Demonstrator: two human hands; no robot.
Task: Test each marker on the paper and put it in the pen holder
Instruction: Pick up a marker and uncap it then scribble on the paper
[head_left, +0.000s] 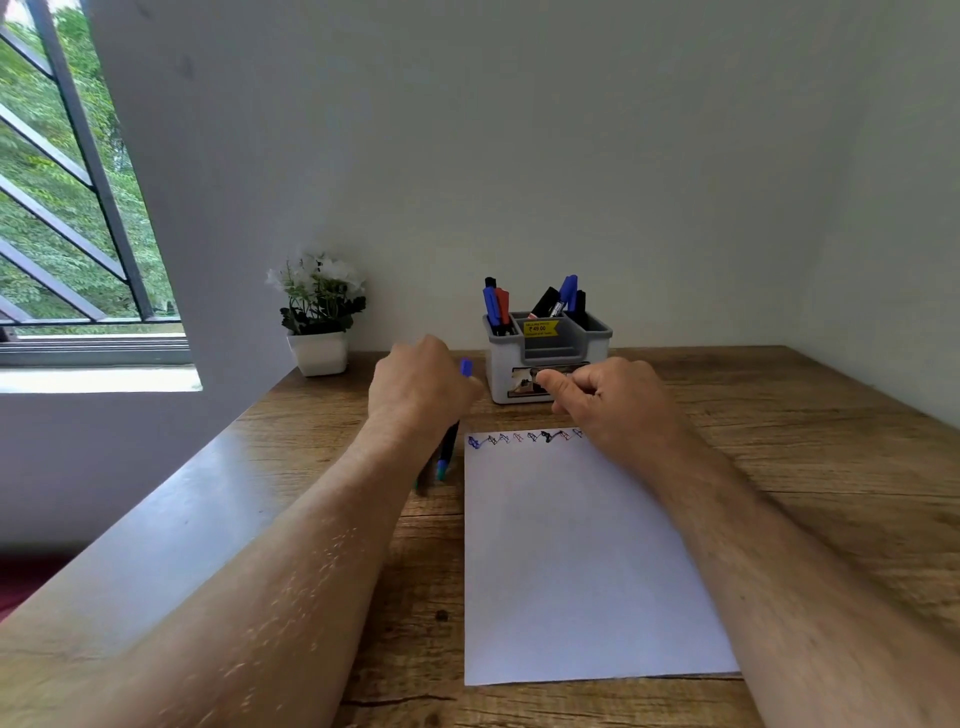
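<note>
My left hand (421, 387) grips a marker whose blue cap (466, 367) sticks up on the hand's right side, just left of the pen holder. My right hand (608, 402) hovers over the paper's top right corner. Its fingers are curled, thumb and forefinger point left toward the marker, and nothing shows in them. The white paper (571, 561) lies in front of me with blue, red and black scribbles (524, 437) along its top edge. The grey and white pen holder (498, 376) stands behind the paper with several blue, red and black markers (496, 304) in it.
More markers (445, 457) lie on the wooden desk (805, 467) left of the paper, partly hidden under my left wrist. A small white pot with a flowering plant (319, 332) stands at the back left by the wall. A window is at the far left.
</note>
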